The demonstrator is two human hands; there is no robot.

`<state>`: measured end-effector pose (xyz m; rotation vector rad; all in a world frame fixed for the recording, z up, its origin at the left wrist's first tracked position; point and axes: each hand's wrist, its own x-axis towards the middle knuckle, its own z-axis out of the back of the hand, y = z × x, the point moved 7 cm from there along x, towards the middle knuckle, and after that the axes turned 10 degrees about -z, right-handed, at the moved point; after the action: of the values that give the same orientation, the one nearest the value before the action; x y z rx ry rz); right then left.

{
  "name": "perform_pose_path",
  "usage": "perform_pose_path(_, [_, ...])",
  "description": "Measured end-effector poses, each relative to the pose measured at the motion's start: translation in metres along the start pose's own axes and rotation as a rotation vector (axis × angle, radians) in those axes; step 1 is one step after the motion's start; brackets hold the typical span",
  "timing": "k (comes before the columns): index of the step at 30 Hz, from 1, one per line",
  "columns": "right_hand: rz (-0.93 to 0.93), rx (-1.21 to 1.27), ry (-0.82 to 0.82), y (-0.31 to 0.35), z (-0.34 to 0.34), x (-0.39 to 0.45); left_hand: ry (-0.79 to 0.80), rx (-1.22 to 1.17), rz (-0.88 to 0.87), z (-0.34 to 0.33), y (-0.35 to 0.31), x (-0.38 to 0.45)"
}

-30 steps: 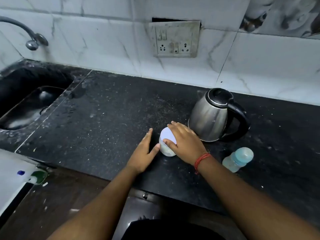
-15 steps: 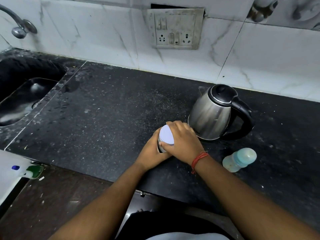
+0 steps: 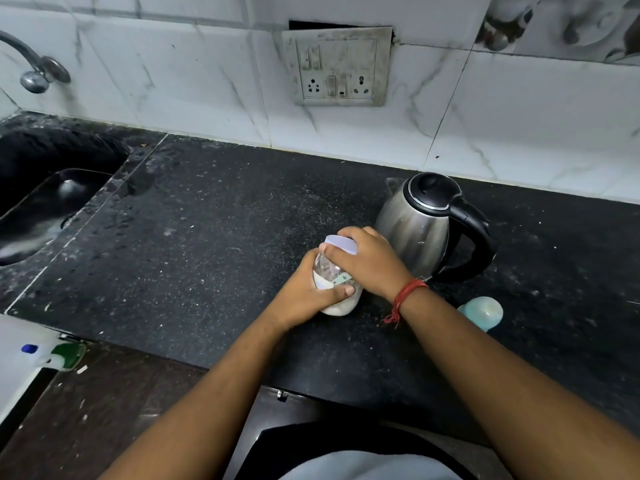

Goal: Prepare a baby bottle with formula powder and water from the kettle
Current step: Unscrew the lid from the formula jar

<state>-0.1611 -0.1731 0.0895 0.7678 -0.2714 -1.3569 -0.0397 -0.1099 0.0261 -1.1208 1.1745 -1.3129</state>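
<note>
Jar (image 3: 337, 303): frame centre, on our surface (image 3: 207, 237)
Left hand (image 3: 308, 296): grips jar body
Right hand (image 3: 367, 265): clasps its lid (image 3: 341, 244)
Kettle (image 3: 415, 226): just right

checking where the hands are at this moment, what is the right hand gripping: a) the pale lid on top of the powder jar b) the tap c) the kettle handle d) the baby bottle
a: the right hand wraps over the pale lid of the powder jar, which the left hand holds by its body, while the kettle and baby bottle stand untouched.
</note>
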Motion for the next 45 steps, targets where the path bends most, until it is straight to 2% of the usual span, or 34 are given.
perform_pose_path(4, [0.034,-0.041,0.046,0.003,0.005,-0.004,0.057,-0.023,-0.030,-0.001,-0.011,0.002])
perform_pose_path(15, [0.087,0.031,-0.002,0.004,0.017,-0.015,0.241,-0.101,-0.125,-0.021,-0.054,-0.003])
perform_pose_path(37, [0.180,0.073,-0.024,0.020,0.026,-0.022,0.292,-0.180,-0.033,-0.013,-0.044,0.002])
perform_pose_path(41, [0.275,0.247,0.119,0.028,0.032,-0.023,0.293,-0.350,0.030,-0.018,-0.049,-0.006])
perform_pose_path(45, [0.344,0.297,0.273,0.038,0.037,-0.020,0.299,-0.521,0.082,-0.019,-0.054,-0.011])
